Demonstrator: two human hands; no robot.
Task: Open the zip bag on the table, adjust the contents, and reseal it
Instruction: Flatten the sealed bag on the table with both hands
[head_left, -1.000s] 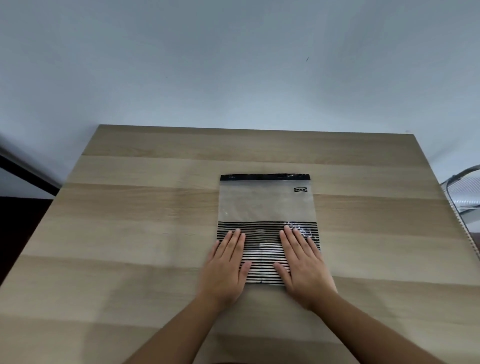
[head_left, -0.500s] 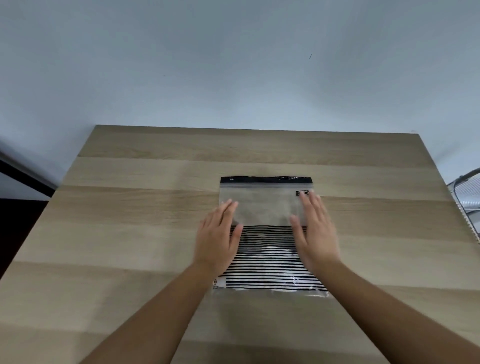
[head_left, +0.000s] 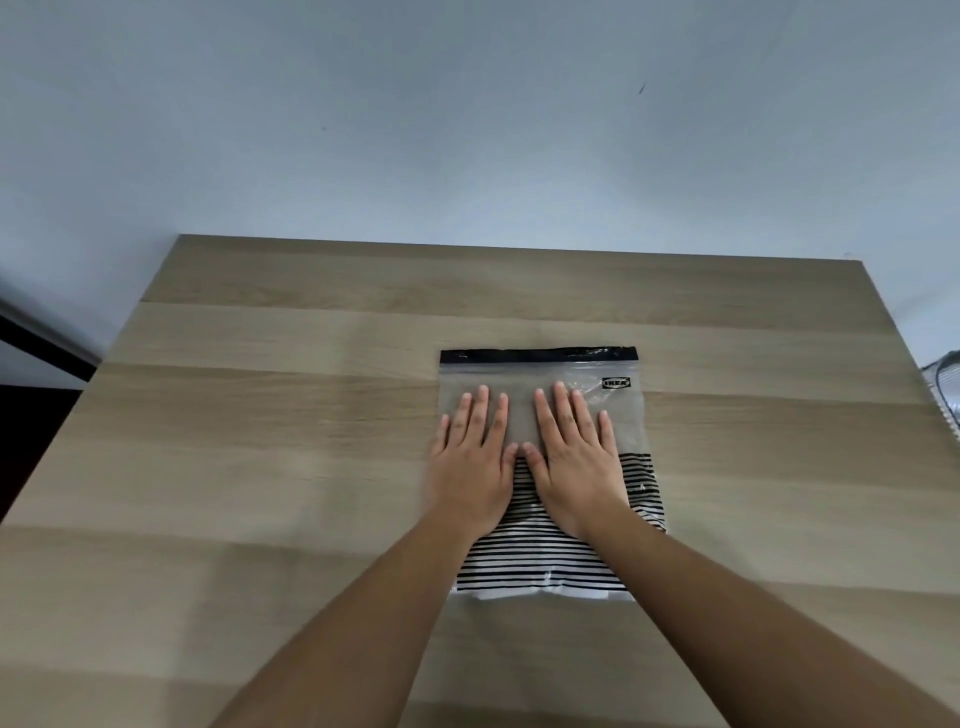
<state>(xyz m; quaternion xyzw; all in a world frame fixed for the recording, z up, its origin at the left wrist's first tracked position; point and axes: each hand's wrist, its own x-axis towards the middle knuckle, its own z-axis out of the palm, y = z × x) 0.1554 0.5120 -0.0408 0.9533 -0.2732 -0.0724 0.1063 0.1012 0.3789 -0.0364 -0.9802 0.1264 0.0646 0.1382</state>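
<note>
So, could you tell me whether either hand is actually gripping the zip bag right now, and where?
Nothing is gripped. The left hand and right hand lie flat, palms down, on the middle of the zip bag, below its black zip strip.

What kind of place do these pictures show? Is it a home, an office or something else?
Probably a plain indoor room, a home or small office; I cannot tell which. A light wooden table stands against a bare pale wall. Only a zip bag lies on it, under the left hand and right hand.
</note>
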